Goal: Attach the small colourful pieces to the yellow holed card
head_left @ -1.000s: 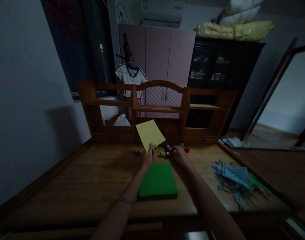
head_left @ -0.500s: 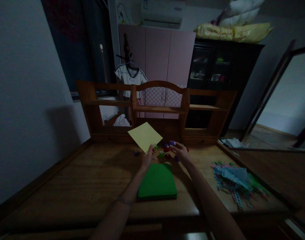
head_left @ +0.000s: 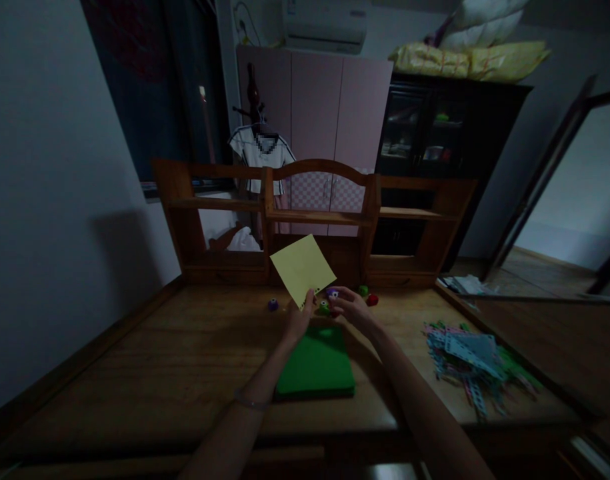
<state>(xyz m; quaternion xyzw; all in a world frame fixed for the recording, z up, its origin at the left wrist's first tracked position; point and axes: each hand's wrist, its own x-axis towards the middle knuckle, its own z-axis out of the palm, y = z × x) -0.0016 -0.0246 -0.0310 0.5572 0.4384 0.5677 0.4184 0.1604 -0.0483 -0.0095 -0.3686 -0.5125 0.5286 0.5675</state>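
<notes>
Beyond the green block [head_left: 315,365], my left hand [head_left: 301,319] pinches the yellow sheet [head_left: 303,267] by its near edge while my right hand [head_left: 353,307], fingers curled, grips a purple toy [head_left: 333,293] near its right corner, seemingly pairing them, which calls for steadiness.

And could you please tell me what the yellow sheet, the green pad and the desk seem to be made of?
Yellow sheet: likely matte paper, thin with hole-like edge marks.
Green pad: perhaps foam or cloth, dull with rounded corners; too dim to settle.
Desk: probably varnished wood, with streaky grain and a shine near the front.
</notes>
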